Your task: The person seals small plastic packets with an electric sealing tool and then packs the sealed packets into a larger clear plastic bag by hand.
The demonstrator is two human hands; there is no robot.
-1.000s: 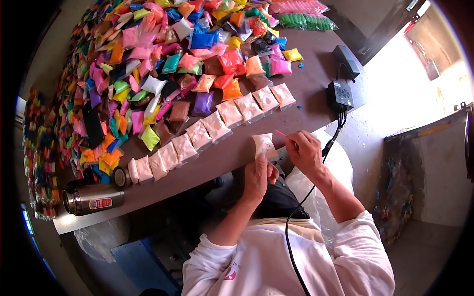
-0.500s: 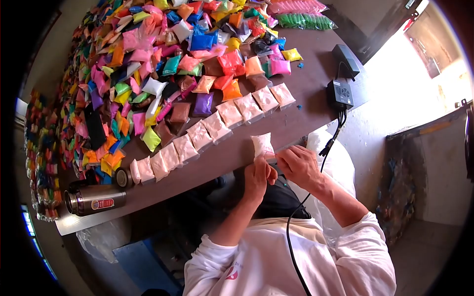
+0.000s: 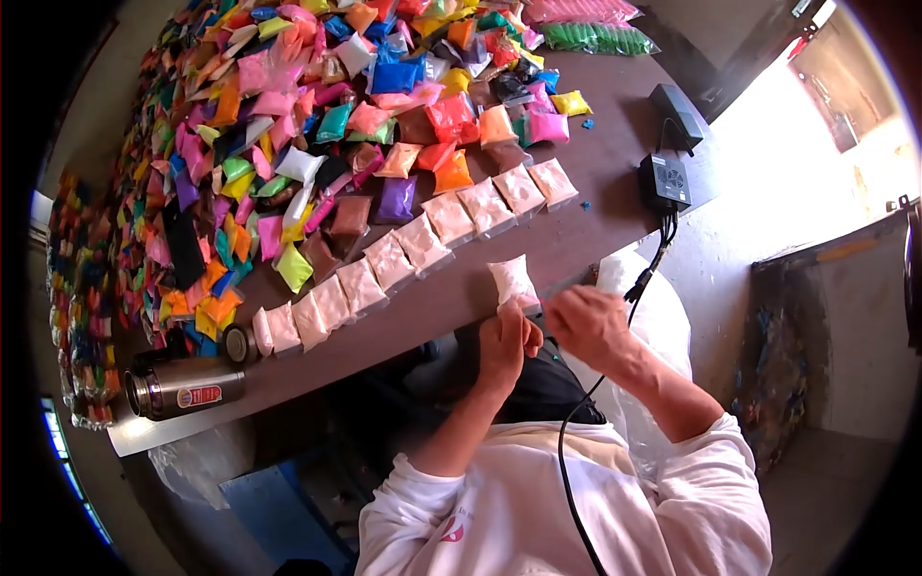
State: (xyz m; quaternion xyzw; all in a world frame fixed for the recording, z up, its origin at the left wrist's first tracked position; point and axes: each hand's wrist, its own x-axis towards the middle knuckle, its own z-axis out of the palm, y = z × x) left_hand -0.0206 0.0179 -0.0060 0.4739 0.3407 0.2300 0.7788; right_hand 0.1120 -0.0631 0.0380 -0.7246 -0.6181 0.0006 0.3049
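A small plump packet of pale pink stuff in clear plastic is at the table's front edge. My left hand is closed on the packet's near end, with fingers curled and thumb toward it. Just right of the packet, my right hand is closed in a pinch. Its fingertips are slightly blurred, and what they hold is hidden; a thin reddish line shows between the hands. Beyond them, a slanting row of similar pale pink packets lies flat along the brown table.
A big heap of many-coloured packets covers the table's far left. A steel flask lies at the left edge near a round lid. On the right stand a black box with cables and another dark box. A black cable crosses my lap.
My right hand has shifted slightly to the right, away from the packet. My left hand stays at the packet's near end with hardly any movement.
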